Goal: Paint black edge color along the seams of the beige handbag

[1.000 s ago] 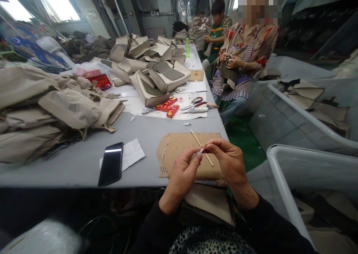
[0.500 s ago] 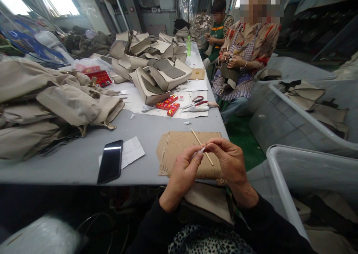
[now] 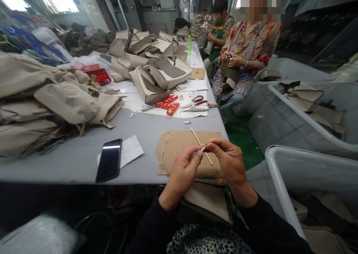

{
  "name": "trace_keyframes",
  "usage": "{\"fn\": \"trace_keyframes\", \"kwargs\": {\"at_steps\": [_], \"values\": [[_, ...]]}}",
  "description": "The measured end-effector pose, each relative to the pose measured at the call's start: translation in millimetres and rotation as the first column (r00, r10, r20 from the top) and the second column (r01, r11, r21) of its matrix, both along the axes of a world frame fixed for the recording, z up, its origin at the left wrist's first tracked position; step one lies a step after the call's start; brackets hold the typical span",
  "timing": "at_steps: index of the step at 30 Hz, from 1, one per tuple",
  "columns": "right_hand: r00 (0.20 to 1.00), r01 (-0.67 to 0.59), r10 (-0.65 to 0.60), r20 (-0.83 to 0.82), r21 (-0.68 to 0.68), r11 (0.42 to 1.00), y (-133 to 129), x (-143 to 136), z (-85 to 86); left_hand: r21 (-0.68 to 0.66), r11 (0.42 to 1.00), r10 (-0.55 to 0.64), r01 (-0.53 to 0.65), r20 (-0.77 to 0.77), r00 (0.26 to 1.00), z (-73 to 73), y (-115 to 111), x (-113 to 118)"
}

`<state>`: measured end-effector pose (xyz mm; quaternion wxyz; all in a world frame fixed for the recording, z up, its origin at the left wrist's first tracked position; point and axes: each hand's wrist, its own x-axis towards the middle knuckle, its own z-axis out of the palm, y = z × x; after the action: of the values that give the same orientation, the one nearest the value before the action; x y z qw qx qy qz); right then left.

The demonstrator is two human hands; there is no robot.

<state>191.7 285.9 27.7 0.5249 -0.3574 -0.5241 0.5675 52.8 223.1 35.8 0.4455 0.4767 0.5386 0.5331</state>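
Over a piece of brown cardboard, my left hand is closed around a small white tube, whose pale tip shows between thumb and fingers. My right hand meets it there, thumb and forefinger pinched at the tip end; whatever lies inside that pinch is hidden. A thin wooden stick rests slantwise on the cardboard, partly behind my fingers. Below the table edge, a beige fabric piece lies on my lap, under my wrists.
A phone lies on white paper at left. Farther back are red boxes, red-handled scissors, a tiny cone-shaped nozzle and piled beige bags. Grey bins stand at right. Two co-workers sit along the table.
The view shifts very slightly. Both hands keep the same hold at the tube, with no clear movement.
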Motion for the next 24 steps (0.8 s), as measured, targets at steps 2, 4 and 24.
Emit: {"fn": "trace_keyframes", "kwargs": {"at_steps": [2, 4, 24], "values": [[1.0, 0.005, -0.005, -0.004, 0.0, 1.0, -0.2, -0.1, 0.3, 0.004, 1.0, 0.0, 0.0, -0.007, 1.0, 0.2, -0.1, -0.1], [1.0, 0.006, -0.006, -0.006, -0.003, 1.0, -0.3, 0.0, 0.5, 0.01, 1.0, 0.0, 0.001, -0.011, 1.0, 0.1, -0.1, -0.2], [1.0, 0.016, -0.016, 0.018, 0.016, 1.0, 1.0, 1.4, -1.1, 0.002, 1.0, -0.015, 0.015, -0.012, 1.0, -1.1, -0.1, -0.3]]}}
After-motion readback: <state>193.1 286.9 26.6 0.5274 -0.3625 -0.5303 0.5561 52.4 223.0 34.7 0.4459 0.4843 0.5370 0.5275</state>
